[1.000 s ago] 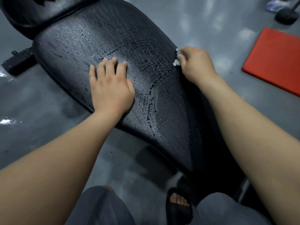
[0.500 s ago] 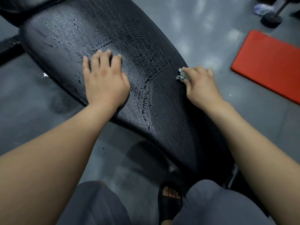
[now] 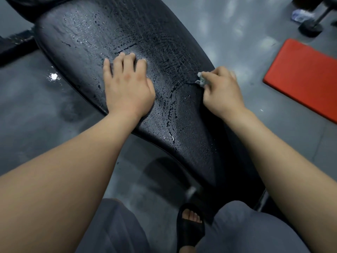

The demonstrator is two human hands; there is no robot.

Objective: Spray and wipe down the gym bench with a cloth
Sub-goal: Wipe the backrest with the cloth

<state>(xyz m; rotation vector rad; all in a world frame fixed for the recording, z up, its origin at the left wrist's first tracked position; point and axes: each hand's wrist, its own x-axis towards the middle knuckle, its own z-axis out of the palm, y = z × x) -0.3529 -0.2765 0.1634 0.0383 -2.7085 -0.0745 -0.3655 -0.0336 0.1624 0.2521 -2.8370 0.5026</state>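
Bench wet; right hand grips what looks like cloth

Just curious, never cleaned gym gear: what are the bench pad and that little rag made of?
The bench pad looks like black vinyl or faux leather: grained, glossy, liquid beading on top. The cloth bunched in the right hand looks like soft pale fabric or paper; too crumpled to tell.

red mat: floor's right edge | black round stand base: far right corner | black sandal: floor's near edge
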